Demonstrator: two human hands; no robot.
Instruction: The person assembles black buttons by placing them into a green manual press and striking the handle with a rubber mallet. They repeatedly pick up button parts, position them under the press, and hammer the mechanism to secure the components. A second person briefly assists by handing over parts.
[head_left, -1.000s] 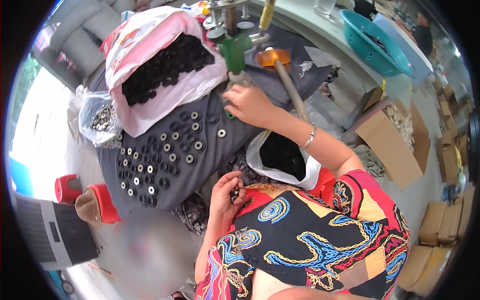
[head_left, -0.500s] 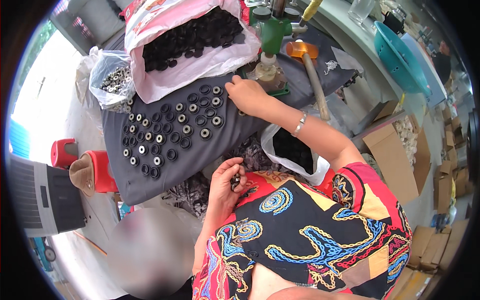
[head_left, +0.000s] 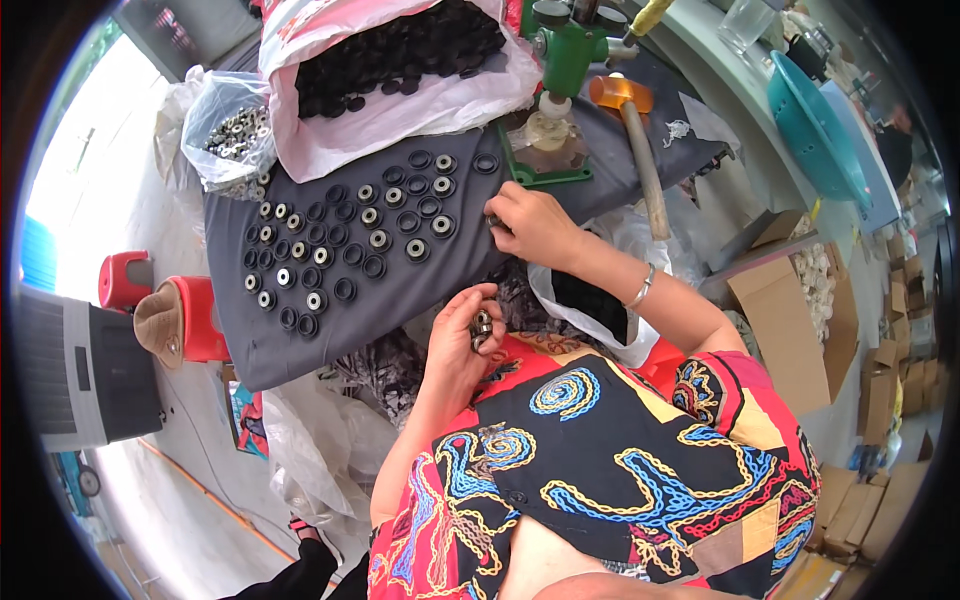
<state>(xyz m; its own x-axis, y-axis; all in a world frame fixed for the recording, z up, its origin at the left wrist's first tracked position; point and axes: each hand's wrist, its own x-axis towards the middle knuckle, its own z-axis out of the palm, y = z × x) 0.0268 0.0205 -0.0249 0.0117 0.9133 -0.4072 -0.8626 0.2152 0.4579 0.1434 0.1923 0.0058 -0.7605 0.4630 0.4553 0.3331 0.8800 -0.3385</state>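
Note:
Several black rubber rings [head_left: 345, 289] lie in loose rows on the grey cloth [head_left: 400, 290]; many have a small silver metal ring, like a bearing, in the middle. One black ring [head_left: 486, 162] without metal lies at the right end, beside the green press. My left hand [head_left: 458, 340] is curled near my lap around several small metal rings [head_left: 481, 329]. At the cloth's near edge, below the press, my right hand [head_left: 535, 228] closes its fingertips on a small dark ring-like part [head_left: 495, 220], partly hidden by the fingers.
Behind the rings stands an open sack [head_left: 300, 150] of black discs, with a clear bag [head_left: 225, 165] of metal rings to its left. The green press [head_left: 568, 65] and an orange-headed hammer [head_left: 645, 165] are at the right. A white bag [head_left: 635, 350] hangs below my right forearm.
My right hand has drawn back toward me from the right end of the rows, where a black ring now shows. My left hand remains curled. The view has shifted slightly.

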